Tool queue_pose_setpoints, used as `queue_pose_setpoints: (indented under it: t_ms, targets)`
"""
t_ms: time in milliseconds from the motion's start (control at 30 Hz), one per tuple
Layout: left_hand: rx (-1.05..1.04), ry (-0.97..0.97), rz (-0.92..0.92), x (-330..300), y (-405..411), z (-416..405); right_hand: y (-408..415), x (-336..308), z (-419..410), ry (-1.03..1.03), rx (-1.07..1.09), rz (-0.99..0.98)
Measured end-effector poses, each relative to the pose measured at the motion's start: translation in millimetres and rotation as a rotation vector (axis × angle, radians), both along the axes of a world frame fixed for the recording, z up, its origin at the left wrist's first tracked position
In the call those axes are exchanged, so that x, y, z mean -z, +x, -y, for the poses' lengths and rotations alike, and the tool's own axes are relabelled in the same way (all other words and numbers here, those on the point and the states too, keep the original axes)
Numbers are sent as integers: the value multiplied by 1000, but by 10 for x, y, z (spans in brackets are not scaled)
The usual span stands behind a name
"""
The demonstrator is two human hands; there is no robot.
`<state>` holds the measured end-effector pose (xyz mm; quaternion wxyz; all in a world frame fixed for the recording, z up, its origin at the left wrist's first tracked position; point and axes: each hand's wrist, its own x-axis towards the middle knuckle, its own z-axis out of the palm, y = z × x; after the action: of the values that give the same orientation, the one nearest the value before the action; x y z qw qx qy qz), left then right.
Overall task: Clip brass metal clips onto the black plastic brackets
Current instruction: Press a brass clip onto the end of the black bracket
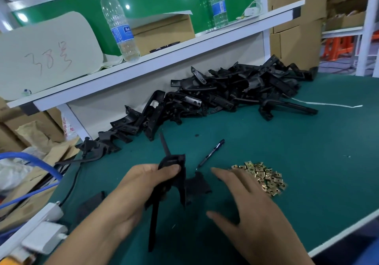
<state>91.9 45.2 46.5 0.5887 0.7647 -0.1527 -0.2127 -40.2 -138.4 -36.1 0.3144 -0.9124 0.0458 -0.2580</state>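
While my left hand [143,184] grips one black plastic bracket [174,180] with its fingers curled round the middle, I keep it standing up over the green worktop [307,162] so its edges are easy to reach. My right hand [248,209] is open, with fingers spread flat and holding nothing. It hovers just beside the little heap of shiny brass metal clips [264,177], and I think it is there to pick one up. The clips lie close on the right so my hand does not have to go far.

A big pile of black plastic brackets [225,94] waits along the back of the worktop, well apart from my hands. A dark pen [212,153] lies between that pile and the clips. Up on the white shelf [164,59] stands a clear water bottle with a blue cap [118,22].

I cannot tell if the bracket in my hand has a clip on it yet.
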Motion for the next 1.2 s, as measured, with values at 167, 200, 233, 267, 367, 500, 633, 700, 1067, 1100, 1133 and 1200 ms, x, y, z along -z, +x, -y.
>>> queue_pose_setpoints:
  t_ms: [167,200,233,267,367,500,633,700,1067,1100,1133,1200]
  targets:
    - [-49,-104,39,142,-372,-28,-58,-20,31,-13,-45,110]
    - [-71,-68,112,155,-405,-54,-74,-18,49,8,-25,130]
    - [-70,-46,162,187,-427,-93,-89,-10,70,31,-6,147]
    - [-52,-28,187,217,-451,-136,-97,0,86,52,7,158]
    - [-57,209,397,405,-452,-287,-69,48,101,80,5,153]
    - [-200,132,370,438,-317,-342,-19,35,79,97,-29,163]
    - [-139,72,249,227,-145,-353,-47,18,113,178,-64,173]
    - [-27,325,313,159,-89,-343,-80,4,123,217,-84,164]
    - [400,1003,1031,263,38,35,-85,16,137,304,-145,110]
    - [403,988,1031,334,56,62,-85,12,135,323,-159,113]
    - [390,971,1028,416,75,84,-86,3,132,347,-174,118]
    - [314,933,1032,579,107,107,-94,-24,121,407,-216,125]
